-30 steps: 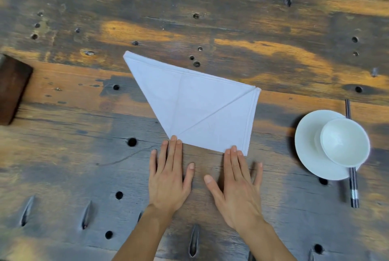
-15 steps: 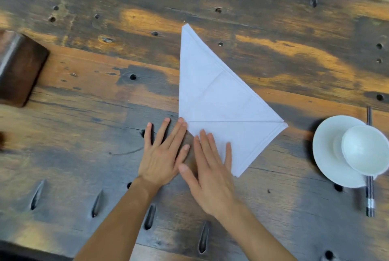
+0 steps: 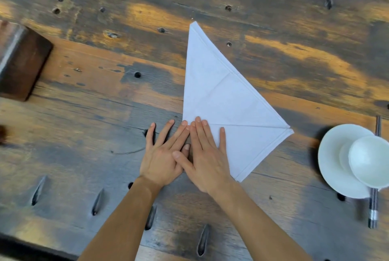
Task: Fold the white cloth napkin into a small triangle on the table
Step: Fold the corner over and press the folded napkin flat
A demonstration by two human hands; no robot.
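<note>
The white cloth napkin (image 3: 225, 100) lies flat on the wooden table (image 3: 105, 113), folded into a large triangle with one tip pointing away from me and creases across it. My right hand (image 3: 206, 155) rests flat on the napkin's near-left part, fingers spread and straight. Beside it, my left hand (image 3: 164, 151) lies flat on the bare wood just left of the napkin's edge, its fingertips touching that edge. The right thumb overlaps the left hand's thumb side. Neither hand grips anything.
A white saucer (image 3: 332, 159) with a small white bowl (image 3: 370, 161) on it stands at the right, with dark chopsticks (image 3: 373, 208) under it. A dark wooden block (image 3: 21, 60) sits at the left edge. The tabletop has several holes and slots.
The napkin has turned clockwise, so its long tip now points away from me. Both hands moved closer together, and the right hand slid further onto the cloth.
</note>
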